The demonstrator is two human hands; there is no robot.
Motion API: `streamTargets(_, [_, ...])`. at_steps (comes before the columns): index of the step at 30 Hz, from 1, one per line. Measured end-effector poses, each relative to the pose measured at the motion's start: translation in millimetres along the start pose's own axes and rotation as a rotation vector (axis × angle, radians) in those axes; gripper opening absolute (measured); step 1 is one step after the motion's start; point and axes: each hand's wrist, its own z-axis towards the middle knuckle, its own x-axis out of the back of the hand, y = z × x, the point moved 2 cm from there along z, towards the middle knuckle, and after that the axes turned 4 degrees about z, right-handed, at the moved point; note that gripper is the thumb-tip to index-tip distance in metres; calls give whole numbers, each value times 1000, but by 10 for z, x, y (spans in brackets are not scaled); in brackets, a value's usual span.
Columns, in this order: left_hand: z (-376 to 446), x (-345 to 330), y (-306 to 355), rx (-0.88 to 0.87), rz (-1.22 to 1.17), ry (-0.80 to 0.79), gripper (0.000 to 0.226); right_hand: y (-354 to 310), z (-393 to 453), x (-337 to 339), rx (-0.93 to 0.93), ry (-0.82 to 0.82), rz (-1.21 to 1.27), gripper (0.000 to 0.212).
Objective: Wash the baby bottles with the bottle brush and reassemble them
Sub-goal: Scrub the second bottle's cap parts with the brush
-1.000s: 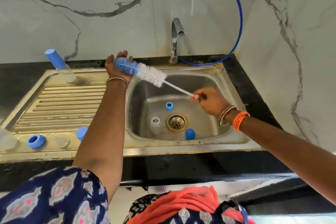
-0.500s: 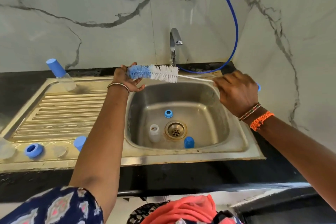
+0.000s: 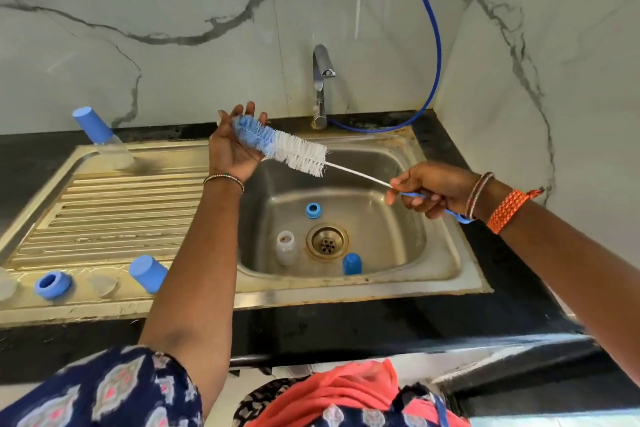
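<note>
My right hand (image 3: 431,189) grips the blue handle of the bottle brush (image 3: 284,149) above the sink basin (image 3: 398,236). The brush's blue and white bristle head lies across the palm of my left hand (image 3: 232,146), whose fingers are spread straight. In the basin stand a clear bottle body (image 3: 286,248), a blue screw ring (image 3: 313,210) and a blue cap (image 3: 352,263). On the drainboard (image 3: 114,204) a capped bottle (image 3: 104,139) leans at the back left. Near the front edge lie a blue ring (image 3: 52,284), a clear teat (image 3: 103,284) and a blue cap (image 3: 148,273).
A chrome tap (image 3: 322,80) stands behind the basin, with a blue hose (image 3: 437,45) curving up the marble wall. Black counter (image 3: 485,253) surrounds the steel sink. The drain (image 3: 327,241) sits mid-basin. Another clear piece (image 3: 6,284) shows at the far left edge.
My right hand dropped lower and tilted the brush handle down to the right. My left hand opened flat under the bristle head. The camera view shifted slightly.
</note>
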Motion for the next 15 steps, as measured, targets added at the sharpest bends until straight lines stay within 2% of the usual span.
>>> streamTargets(2, [-6,16,7,27,144,69,29,-26,9,15,229,271,-365,23])
streamTargets(5, [5,48,-9,91,292,241,33,-51,-57,30,530,835,-991,19])
streamTargets(7, [22,72,-32,144,297,304,38,-51,-114,14,796,1089,-1184,17])
streamTargets(8, [33,91,-52,178,296,323,40,-55,-132,7,911,1160,-1234,17])
streamTargets(10, [48,137,-82,225,312,328,42,-51,-131,3,1070,1191,-1315,15])
streamTargets(12, [58,180,-91,238,311,316,41,-24,-126,-17,1179,1113,-1383,17])
streamTargets(14, [57,196,-97,232,295,290,41,37,-130,-21,1172,1015,-1330,22])
streamTargets(15, [52,198,-104,222,302,264,43,73,-111,-9,1092,972,-1222,22])
